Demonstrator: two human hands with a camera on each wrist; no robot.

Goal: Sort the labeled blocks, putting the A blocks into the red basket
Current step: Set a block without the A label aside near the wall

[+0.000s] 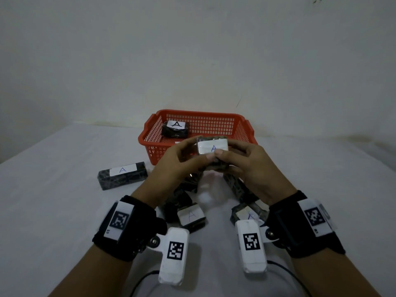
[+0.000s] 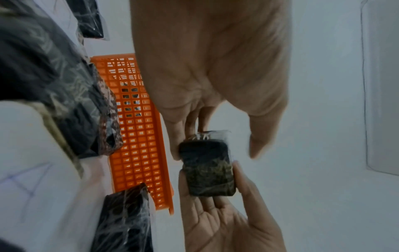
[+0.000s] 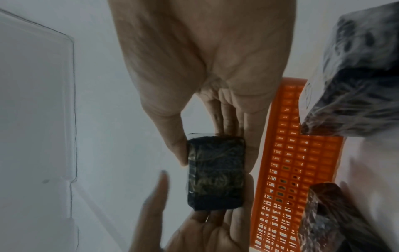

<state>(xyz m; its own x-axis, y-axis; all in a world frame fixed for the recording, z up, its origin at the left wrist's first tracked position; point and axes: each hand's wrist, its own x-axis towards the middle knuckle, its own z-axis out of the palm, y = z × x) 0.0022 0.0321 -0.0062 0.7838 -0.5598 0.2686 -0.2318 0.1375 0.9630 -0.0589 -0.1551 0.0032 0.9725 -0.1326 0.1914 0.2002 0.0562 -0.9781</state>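
Fingers [image 1: 211, 156] of both hands curled round one block [image 1: 212, 145], thumbs meeting on its near edge, white label with a blue A facing up. Left hand [image 1: 180, 166] gripping the left end, right hand [image 1: 246, 166] the right end. In the wrist views: dark wrapped underside of the block [image 2: 207, 170] pinched between opposing fingertips; left thumb stands a little off it, right thumb presses its side [image 3: 215, 172].

Block held in the air, just in front of the basket's [image 1: 147, 137] near wall, level with its rim. Not in the basket.

Inside basket, left rear: one dark block labeled A [image 1: 175, 129].

On the tabletop [image 1: 64, 211]: long A block [image 1: 122, 175] lying to the left, well apart from the hands. Below the hands, a cluster of dark wrapped blocks; two with A labels visible, one near the left wrist [image 1: 191, 216], one near the right wrist [image 1: 246, 214]. Others in the cluster mostly hidden, labels cannot be told.

Black wrist straps with white marker tags on both wrists.
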